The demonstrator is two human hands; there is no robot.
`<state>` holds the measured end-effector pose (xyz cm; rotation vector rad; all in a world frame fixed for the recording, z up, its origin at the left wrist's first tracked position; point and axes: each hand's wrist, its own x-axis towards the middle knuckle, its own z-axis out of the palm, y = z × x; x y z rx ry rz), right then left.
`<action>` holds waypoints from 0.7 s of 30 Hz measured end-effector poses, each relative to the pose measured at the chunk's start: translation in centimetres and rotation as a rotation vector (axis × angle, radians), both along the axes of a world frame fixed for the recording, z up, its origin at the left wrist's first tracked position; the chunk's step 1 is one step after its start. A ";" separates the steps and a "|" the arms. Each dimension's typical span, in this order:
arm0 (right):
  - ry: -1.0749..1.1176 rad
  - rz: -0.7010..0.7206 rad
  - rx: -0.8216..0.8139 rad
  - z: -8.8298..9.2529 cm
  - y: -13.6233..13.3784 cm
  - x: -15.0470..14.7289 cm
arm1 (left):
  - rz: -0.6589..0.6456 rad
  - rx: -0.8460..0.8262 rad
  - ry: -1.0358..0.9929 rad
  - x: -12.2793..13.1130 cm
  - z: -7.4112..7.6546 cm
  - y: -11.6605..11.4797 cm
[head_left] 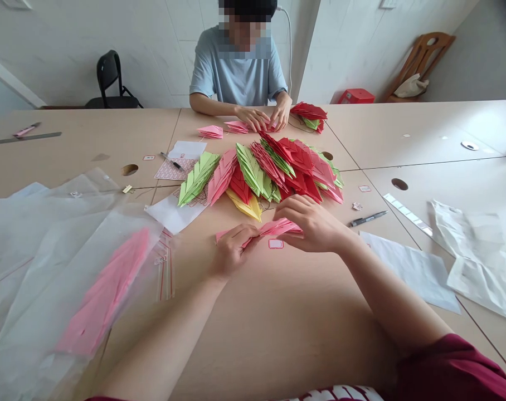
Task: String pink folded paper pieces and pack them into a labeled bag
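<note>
A pink folded paper piece [278,227] lies low over the table between my hands. My left hand [236,248] pinches it near its left part, fingers closed. Curled over its right end, my right hand [314,225] grips it with bent fingers. A small red-edged label [276,244] sits on the table just below the paper. Right beyond my hands spreads a heap of folded papers in green [198,177], pink [223,177], red [301,159] and yellow [245,206], with thin dark strings among them.
Across the table a person [240,72] handles pink folded papers [211,132]. Clear plastic bags [39,250], one holding pink paper [106,295], cover the left side. On the right lie a pen [368,219], a ruler strip [407,214] and white bags [482,267]. Cable holes [399,184] open in the tabletop.
</note>
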<state>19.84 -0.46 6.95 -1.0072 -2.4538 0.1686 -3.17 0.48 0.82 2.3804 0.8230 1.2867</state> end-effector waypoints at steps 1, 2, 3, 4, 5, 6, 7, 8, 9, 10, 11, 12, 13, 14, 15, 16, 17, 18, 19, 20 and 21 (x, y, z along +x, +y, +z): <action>-0.012 0.008 0.011 -0.2 0.0 -0.2 | 0.001 0.006 0.001 0.0 0.0 0.0; -0.022 0.017 0.021 -0.4 0.0 -0.4 | 0.001 0.010 0.004 0.1 0.1 0.0; -0.026 0.027 0.030 -0.6 0.0 -0.5 | 0.002 0.014 0.011 0.1 0.1 0.0; -0.022 0.032 0.035 -0.8 0.1 -0.7 | 0.007 0.021 0.021 0.1 0.1 -0.1; -0.010 0.031 0.040 -1.0 0.1 -0.8 | 0.017 0.031 0.037 0.1 0.1 -0.1; 0.006 0.026 0.045 -1.1 0.2 -0.9 | 0.030 0.044 0.058 0.1 0.1 -0.1; 0.021 0.022 0.048 -1.2 0.2 -0.9 | 0.046 0.058 0.082 0.1 0.1 -0.1; 0.028 0.020 0.051 -1.2 0.2 -0.9 | 0.063 0.070 0.105 0.0 0.1 -0.1; 0.025 0.020 0.055 -1.2 0.2 -0.9 | 0.074 0.077 0.127 0.0 0.1 -0.1; 0.016 0.021 0.059 -1.2 0.2 -0.9 | 0.078 0.080 0.145 -0.1 0.1 -0.1; 0.005 0.023 0.063 -1.2 0.2 -1.0 | 0.076 0.079 0.156 -0.1 0.1 -0.1; -0.004 0.024 0.065 -1.2 0.1 -1.1 | 0.070 0.080 0.162 -0.1 0.2 -0.1; -0.006 0.029 0.063 -1.3 0.0 -1.3 | 0.064 0.080 0.167 -0.1 0.2 -0.2; -0.002 0.035 0.055 -1.4 0.0 -1.5 | 0.057 0.082 0.170 0.0 0.2 -0.3; 0.007 0.043 0.045 -1.5 -0.1 -1.7 | 0.051 0.084 0.174 0.0 0.2 -0.3; 0.016 0.053 0.033 -1.6 -0.2 -2.0 | 0.045 0.087 0.178 0.1 0.3 -0.4; 0.022 0.063 0.024 -1.7 -0.2 -2.2 | 0.038 0.088 0.178 0.1 0.3 -0.4; 0.022 0.072 0.019 -1.8 -0.3 -2.4 | 0.032 0.080 0.174 0.1 0.3 -0.4; 0.018 0.079 0.020 -1.9 -0.3 -2.5 | 0.023 0.064 0.162 0.1 0.3 -0.4; 0.012 0.087 0.024 -1.9 -0.3 -2.6 | 0.009 0.040 0.145 0.1 0.3 -0.3; 0.009 0.095 0.027 -1.9 -0.3 -2.6 | -0.006 0.010 0.124 0.1 0.3 -0.3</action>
